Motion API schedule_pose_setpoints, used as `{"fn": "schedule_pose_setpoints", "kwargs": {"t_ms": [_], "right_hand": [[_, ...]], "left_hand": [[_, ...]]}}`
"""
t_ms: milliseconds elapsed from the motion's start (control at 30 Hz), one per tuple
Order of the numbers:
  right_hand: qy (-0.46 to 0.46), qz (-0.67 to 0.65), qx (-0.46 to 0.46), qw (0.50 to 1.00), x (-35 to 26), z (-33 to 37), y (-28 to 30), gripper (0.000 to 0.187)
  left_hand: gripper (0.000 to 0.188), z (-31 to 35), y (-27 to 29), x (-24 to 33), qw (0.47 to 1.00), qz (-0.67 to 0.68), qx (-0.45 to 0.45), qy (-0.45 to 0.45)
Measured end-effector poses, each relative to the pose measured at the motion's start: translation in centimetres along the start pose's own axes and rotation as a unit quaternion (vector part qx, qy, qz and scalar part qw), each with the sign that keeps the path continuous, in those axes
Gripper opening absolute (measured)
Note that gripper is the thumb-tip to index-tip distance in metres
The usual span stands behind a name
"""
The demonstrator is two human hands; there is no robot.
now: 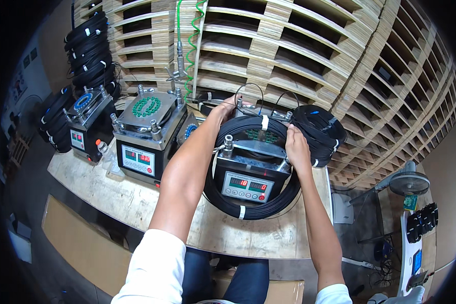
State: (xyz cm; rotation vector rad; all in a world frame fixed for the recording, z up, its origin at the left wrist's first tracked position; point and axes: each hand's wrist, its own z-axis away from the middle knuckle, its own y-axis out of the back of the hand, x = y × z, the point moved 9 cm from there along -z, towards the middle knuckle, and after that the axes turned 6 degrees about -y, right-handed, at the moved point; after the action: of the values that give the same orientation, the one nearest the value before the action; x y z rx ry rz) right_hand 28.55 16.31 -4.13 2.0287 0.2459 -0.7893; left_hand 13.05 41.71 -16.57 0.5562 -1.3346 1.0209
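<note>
A large coil of black cable (256,212), bound with white ties, encircles the front of a polishing machine (248,187) with a lit red display. My left hand (230,105) reaches over the coil's left side to the machine's back left corner. Its fingers are bent beside a metal post there; what they pinch is too small to tell. At the coil's upper right, my right hand (298,147) has its fingers curled against the black cable, near another metal post (289,116). Thin cable loops (252,85) rise behind the machine, and its top plate is partly hidden.
Two similar machines, one with a green-ringed plate (147,106), one farther left (88,121), stand on the wooden bench (207,238). Black cable coils are stacked at left (90,50) and right (316,126). Pallets (309,40) rise behind. A fan (409,181) stands right.
</note>
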Motion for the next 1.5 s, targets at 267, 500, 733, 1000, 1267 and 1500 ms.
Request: {"fn": "schedule_pose_setpoints", "kwargs": {"t_ms": [267, 500, 733, 1000, 1267, 1500], "right_hand": [[0.007, -0.019, -0.019, 1.000, -2.8, 0.8, -1.1, 0.051], [0.001, -0.017, 0.000, 1.000, -1.4, 0.5, -0.6, 0.052], [-0.008, -0.010, 0.002, 1.000, -2.3, 0.7, -0.5, 0.054], [-0.027, -0.004, -0.013, 1.000, -2.1, 0.9, -0.6, 0.056], [-0.019, -0.017, -0.014, 1.000, -2.6, 1.3, -0.2, 0.054], [-0.023, -0.013, -0.021, 0.999, -2.5, 1.4, -0.2, 0.054]], "left_hand": [[0.062, 0.8, 7.3, 2.5, 0.948, -0.256, 0.130, -0.141], [0.040, 16.9, 4.3, 4.3, 0.901, -0.215, 0.155, -0.343], [0.017, 35.9, -3.0, 6.4, 0.661, -0.537, 0.212, -0.479], [0.029, 34.4, -2.3, 5.5, 0.749, -0.524, 0.150, -0.376], [0.024, 35.4, -3.6, 5.8, 0.702, -0.536, 0.183, -0.432], [0.022, 33.9, -7.3, 4.0, 0.754, -0.503, 0.239, -0.348]]}}
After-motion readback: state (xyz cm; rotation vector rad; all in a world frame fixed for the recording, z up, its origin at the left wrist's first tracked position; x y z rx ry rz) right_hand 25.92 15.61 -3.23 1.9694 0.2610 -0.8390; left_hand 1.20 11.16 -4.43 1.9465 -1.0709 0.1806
